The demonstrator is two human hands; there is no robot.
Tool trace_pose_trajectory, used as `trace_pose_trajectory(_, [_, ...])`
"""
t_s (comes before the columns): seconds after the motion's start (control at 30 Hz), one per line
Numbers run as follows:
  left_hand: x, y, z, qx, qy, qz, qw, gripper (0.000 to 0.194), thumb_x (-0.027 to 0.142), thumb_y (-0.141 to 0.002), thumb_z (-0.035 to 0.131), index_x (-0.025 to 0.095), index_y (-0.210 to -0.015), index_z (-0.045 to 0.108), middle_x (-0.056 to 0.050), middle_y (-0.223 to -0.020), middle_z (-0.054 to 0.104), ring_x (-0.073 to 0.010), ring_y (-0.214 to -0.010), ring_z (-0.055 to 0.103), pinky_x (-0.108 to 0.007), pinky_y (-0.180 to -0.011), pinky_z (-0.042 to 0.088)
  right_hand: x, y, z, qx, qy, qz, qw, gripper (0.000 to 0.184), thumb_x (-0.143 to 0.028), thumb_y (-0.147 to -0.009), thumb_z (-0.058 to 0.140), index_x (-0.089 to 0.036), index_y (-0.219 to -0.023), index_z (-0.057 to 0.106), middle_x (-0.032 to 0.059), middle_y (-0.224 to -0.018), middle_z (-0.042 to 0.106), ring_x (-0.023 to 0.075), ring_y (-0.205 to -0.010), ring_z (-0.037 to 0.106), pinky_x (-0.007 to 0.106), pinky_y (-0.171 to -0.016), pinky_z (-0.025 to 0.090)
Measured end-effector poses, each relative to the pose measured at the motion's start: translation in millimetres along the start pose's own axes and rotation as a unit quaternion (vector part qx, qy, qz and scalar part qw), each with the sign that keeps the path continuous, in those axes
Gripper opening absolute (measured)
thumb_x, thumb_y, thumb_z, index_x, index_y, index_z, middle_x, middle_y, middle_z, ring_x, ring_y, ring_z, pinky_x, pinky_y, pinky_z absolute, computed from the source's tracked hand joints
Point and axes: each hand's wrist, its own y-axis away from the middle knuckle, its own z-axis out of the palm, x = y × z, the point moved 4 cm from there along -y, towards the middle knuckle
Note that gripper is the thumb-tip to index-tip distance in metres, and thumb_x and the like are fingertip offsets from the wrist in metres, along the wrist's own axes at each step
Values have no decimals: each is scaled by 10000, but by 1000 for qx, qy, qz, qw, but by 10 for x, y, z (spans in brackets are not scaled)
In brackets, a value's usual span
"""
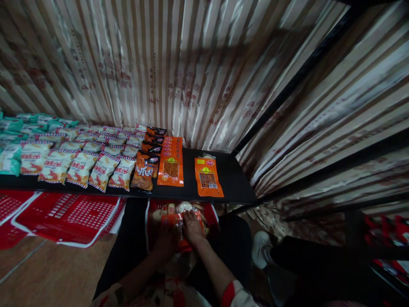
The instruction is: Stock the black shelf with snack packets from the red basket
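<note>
On my lap is a red package with a white edge (148,221), showing pale, rounded snack shapes (184,207) at its top; I cannot tell if these are printed or loose. Over it lies an orange snack packet (183,246). My right hand (193,228) is closed on the packet's right side, fingers pointing away from me. In shadow at the packet's left side is my left hand (166,238), its fingers too dark to make out. Just beyond, on a black shelf (191,194), lie two flat orange snack packets, one left (171,162) and one right (209,178).
Rows of white snack bags (81,168), teal bags (11,157) and dark orange bags (144,172) fill the shelf's left. Red baskets (79,217) sit below left. A slanted black post (287,85) and striped curtain (153,64) stand behind. A white shoe (261,249) shows at right.
</note>
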Motion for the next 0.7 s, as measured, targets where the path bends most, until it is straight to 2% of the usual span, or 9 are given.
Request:
trace_pose_trajectory(0.1, [-65, 33, 48, 20, 30, -18, 999, 464, 197, -826, 354, 116, -1271, 455, -137, -1356, 416, -308, -1311, 246, -518, -1059, 225, -71, -93, -37, -6, 24, 8, 1000, 468, -97, -783, 396, -135, -1239, 498, 130, -1270, 514, 215, -1217, 392, 316, -1031, 227])
trace_pose_trajectory(0.23, [-121, 69, 65, 30, 74, -67, 995, 476, 191, -798, 368, 114, -1255, 476, -126, -1371, 402, -275, -1297, 299, -455, -1065, 269, -111, -135, -126, 19, 44, 39, 998, 349, -132, -794, 409, -149, -1087, 598, 150, -1160, 563, 252, -1110, 451, 328, -945, 294])
trace_pose_trajectory(0.37, [-106, 85, 29, 37, 114, -71, 990, 491, 180, -775, 376, 134, -1252, 485, -109, -1377, 397, -267, -1307, 283, -443, -1072, 256, -102, -112, -198, 29, 38, 31, 998, 291, -165, -795, 443, -179, -1029, 615, 116, -1120, 585, 246, -1093, 449, 319, -939, 275])
trace_pose_trajectory(0.53, [-134, 90, 78, 46, 124, -99, 986, 505, 148, -746, 380, 127, -1236, 501, -108, -1391, 376, -258, -1315, 269, -433, -1075, 248, -126, -75, -254, -14, 35, -2, 999, 250, -193, -809, 439, -208, -976, 625, 81, -1064, 628, 225, -1067, 486, 303, -916, 285])
trace_pose_trajectory(0.7, [-180, 74, 178, 54, 137, -95, 985, 528, 153, -739, 384, 146, -1260, 475, -85, -1378, 400, -217, -1306, 297, -383, -1083, 254, -181, -51, -332, -61, 48, -22, 997, 331, -126, -781, 432, -186, -1055, 607, 138, -926, 667, 238, -915, 587, 332, -829, 344])
